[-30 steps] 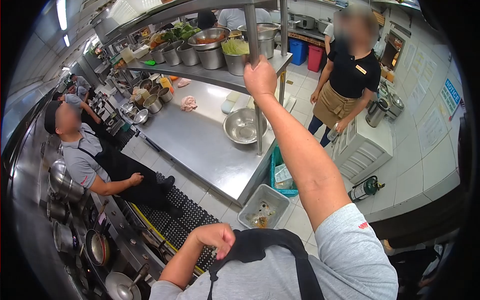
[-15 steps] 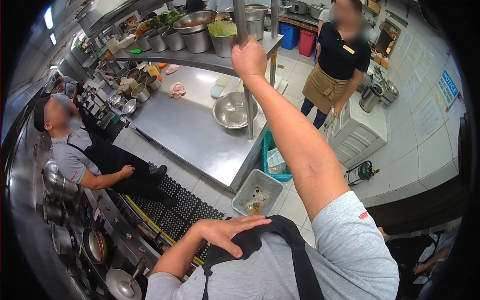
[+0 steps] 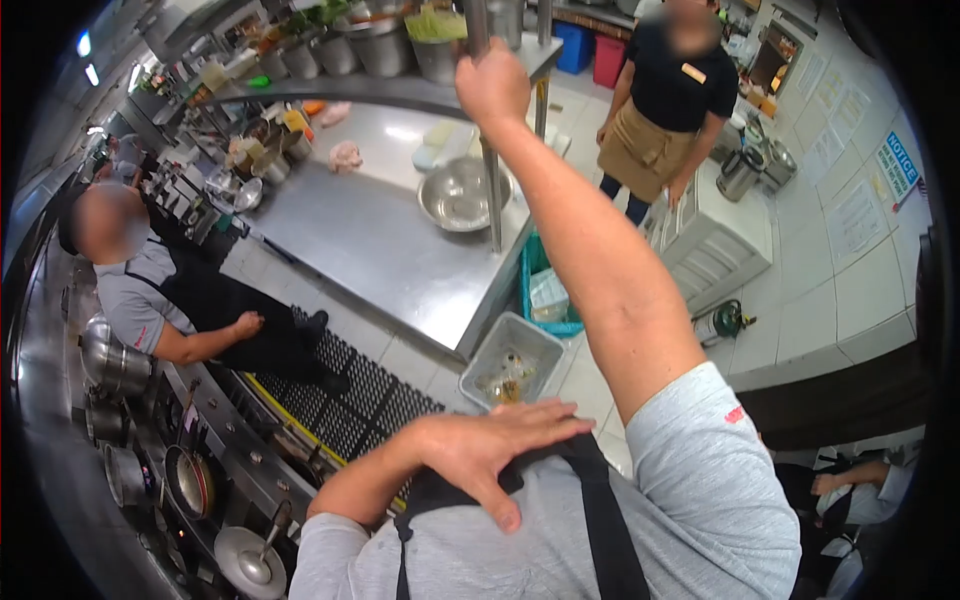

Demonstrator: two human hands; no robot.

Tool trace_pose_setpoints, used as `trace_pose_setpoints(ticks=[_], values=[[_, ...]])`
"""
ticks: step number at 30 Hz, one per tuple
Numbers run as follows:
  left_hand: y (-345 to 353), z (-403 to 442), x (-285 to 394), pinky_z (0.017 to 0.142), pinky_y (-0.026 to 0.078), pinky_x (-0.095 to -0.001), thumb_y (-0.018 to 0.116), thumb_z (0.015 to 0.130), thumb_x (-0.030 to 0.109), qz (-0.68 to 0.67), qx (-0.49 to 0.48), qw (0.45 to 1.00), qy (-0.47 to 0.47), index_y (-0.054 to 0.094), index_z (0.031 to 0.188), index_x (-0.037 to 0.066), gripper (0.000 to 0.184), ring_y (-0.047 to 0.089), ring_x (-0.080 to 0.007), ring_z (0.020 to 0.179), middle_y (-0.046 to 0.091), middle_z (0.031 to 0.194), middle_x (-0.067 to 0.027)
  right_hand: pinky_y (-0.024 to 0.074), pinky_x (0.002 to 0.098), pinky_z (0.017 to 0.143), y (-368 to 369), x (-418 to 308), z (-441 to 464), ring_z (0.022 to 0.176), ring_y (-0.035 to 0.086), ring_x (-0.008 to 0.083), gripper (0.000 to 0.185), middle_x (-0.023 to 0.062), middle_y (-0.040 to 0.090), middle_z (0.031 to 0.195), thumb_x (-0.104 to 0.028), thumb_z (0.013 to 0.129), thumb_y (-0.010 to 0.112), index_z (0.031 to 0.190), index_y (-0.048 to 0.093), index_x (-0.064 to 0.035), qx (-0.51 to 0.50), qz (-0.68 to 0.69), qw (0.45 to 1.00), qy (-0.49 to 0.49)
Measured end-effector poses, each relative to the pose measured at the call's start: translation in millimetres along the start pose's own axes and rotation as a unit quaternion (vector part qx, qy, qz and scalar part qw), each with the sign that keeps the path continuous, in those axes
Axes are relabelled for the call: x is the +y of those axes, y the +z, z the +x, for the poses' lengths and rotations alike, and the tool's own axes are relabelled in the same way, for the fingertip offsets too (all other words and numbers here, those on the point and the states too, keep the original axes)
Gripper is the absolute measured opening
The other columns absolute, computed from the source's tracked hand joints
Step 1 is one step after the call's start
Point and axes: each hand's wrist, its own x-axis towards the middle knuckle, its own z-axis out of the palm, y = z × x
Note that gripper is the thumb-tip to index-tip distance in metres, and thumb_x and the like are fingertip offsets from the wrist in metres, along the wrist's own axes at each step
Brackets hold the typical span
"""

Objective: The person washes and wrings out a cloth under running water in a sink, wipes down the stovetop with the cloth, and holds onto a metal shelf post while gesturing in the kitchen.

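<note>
My right arm is stretched up, and my right hand (image 3: 494,90) is wrapped round the metal post (image 3: 478,22) of the overhead shelf. Against my chest lies my left hand (image 3: 490,450), fingers stretched out and thumb apart, over the black apron (image 3: 440,490) and grey shirt. Below the shelf, a steel mixing bowl (image 3: 462,198) sits on the steel worktable beside the post. Right by my gripping hand, a metal pot of shredded green vegetable (image 3: 437,27) stands on the shelf.
Raw meat (image 3: 345,157) lies on the steel worktable (image 3: 350,240). A grey bin (image 3: 515,355) and a teal crate (image 3: 535,270) stand at its end. One co-worker (image 3: 145,290) is at left by the stove; another person (image 3: 665,110) stands at right. Pans (image 3: 188,480) line the lower left.
The view has tilted slightly, so the shelf and table sit higher. My left hand has slid a little to the right across my chest, its thumb lower. My right hand keeps hold of the post.
</note>
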Motion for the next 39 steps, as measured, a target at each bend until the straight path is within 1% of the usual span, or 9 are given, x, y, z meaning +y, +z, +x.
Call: trace_pose_setpoints(ticks=[4,7,9,13,17,27,30,32,39], values=[[-1,-14,-38,0.125,0.019,-0.0480,0.093,0.065,0.058,-0.110,0.094,0.983,0.111,0.022,0.164,0.002,0.134,0.020,-0.0382,0.157,0.022,0.168,-0.0278,0.0564,0.0500,0.087,-3,0,-1,0.096,0.072,0.0395,0.027,0.0222,0.074,0.102,-0.021,0.088,0.064,0.106,0.067,-0.0018,-0.008,-0.071,0.997,-0.011],[-13,-22,-11,0.124,0.023,-0.0477,0.083,0.058,0.078,-0.347,0.134,0.925,0.079,0.026,0.158,-0.009,0.144,0.028,-0.0372,0.155,0.030,0.164,-0.0282,0.0544,0.0533,0.089,-4,-1,-3,0.100,0.070,0.0450,0.029,0.0255,0.073,0.102,-0.021,0.085,0.059,0.107,0.068,-0.0046,-0.005,-0.012,1.000,0.018],[-11,-23,-8,0.120,0.033,-0.0508,0.052,0.056,0.103,-0.467,0.106,0.835,0.271,0.030,0.152,-0.017,0.155,0.042,-0.0470,0.145,0.038,0.152,-0.0409,0.0539,0.0539,0.088,4,0,-3,0.098,0.070,0.0461,0.031,0.0264,0.073,0.101,-0.022,0.087,0.058,0.110,0.067,-0.0038,0.000,-0.026,1.000,0.010],[-10,-13,10,0.116,0.037,-0.0539,0.023,0.053,0.112,-0.516,0.041,0.760,0.394,0.034,0.151,-0.015,0.161,0.048,-0.0461,0.139,0.043,0.148,-0.0390,0.0535,0.0540,0.090,-5,-13,-7,0.100,0.069,0.0473,0.035,0.0278,0.072,0.104,-0.024,0.087,0.057,0.114,0.067,-0.0049,-0.020,-0.057,0.998,0.014],[-2,-10,20,0.112,0.043,-0.0446,-0.002,0.042,0.112,-0.502,0.028,0.782,0.369,0.036,0.152,-0.011,0.170,0.057,-0.0374,0.133,0.051,0.148,-0.0298,0.0538,0.0531,0.090,-1,-11,-6,0.099,0.070,0.0471,0.037,0.0300,0.072,0.101,-0.025,0.086,0.057,0.112,0.067,-0.0007,-0.011,-0.081,0.997,0.006],[0,-6,22,0.113,0.038,-0.0594,-0.002,0.057,0.109,-0.546,0.019,0.765,0.341,0.040,0.148,-0.015,0.159,0.047,-0.0465,0.140,0.046,0.148,-0.0354,0.0550,0.0517,0.086,-1,-10,-6,0.092,0.071,0.0476,0.039,0.0317,0.072,0.092,-0.029,0.086,0.060,0.093,0.074,0.0070,-0.013,-0.098,0.995,0.007],[-1,-6,21,0.113,0.038,-0.0590,-0.003,0.058,0.108,-0.545,0.031,0.766,0.340,0.040,0.149,-0.015,0.158,0.047,-0.0479,0.139,0.046,0.148,-0.0357,0.0552,0.0515,0.086,-3,-13,-7,0.093,0.072,0.0470,0.039,0.0311,0.072,0.093,-0.030,0.086,0.060,0.094,0.075,0.0057,-0.011,-0.101,0.995,0.019],[-2,-6,25,0.112,0.041,-0.0434,-0.012,0.053,0.107,-0.539,0.045,0.778,0.321,0.042,0.151,-0.007,0.159,0.059,-0.0353,0.130,0.054,0.146,-0.0271,0.0553,0.0514,0.086,-3,-16,-7,0.094,0.072,0.0467,0.039,0.0307,0.072,0.093,-0.030,0.086,0.060,0.095,0.075,0.0048,-0.010,-0.104,0.994,0.031],[-16,-3,38,0.112,0.041,-0.0441,-0.011,0.057,0.106,-0.557,0.074,0.767,0.309,0.042,0.150,-0.006,0.155,0.060,-0.0360,0.129,0.053,0.147,-0.0273,0.0552,0.0523,0.085,-6,-14,-8,0.094,0.071,0.0471,0.035,0.0290,0.073,0.096,-0.028,0.086,0.059,0.101,0.073,0.0000,-0.002,-0.056,0.998,0.024]])
